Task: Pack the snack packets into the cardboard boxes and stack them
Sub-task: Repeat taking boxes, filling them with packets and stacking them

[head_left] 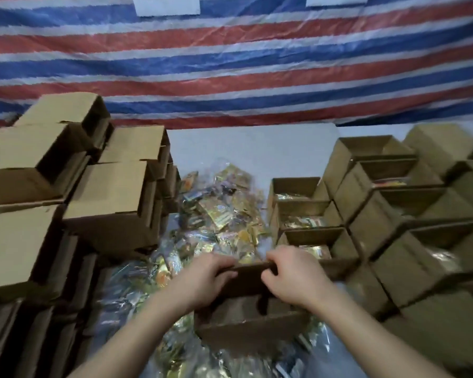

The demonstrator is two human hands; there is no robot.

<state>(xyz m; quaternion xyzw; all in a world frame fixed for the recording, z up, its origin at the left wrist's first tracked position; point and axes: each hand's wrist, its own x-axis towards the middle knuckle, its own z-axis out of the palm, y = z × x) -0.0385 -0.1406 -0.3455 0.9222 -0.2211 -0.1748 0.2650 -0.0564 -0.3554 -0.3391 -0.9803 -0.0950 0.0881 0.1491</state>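
Note:
An open brown cardboard box sits in front of me over the packet heap. My left hand and my right hand both grip its far top flap, fingers curled over the edge. A heap of shiny snack packets lies on the table behind the box and spreads under it. The inside of the held box is dark and I cannot tell what it holds.
Stacks of folded cardboard boxes rise on the left. Rows of open boxes, some with packets inside, stand on the right. A grey table surface shows at the back, under a striped red, white and blue tarpaulin.

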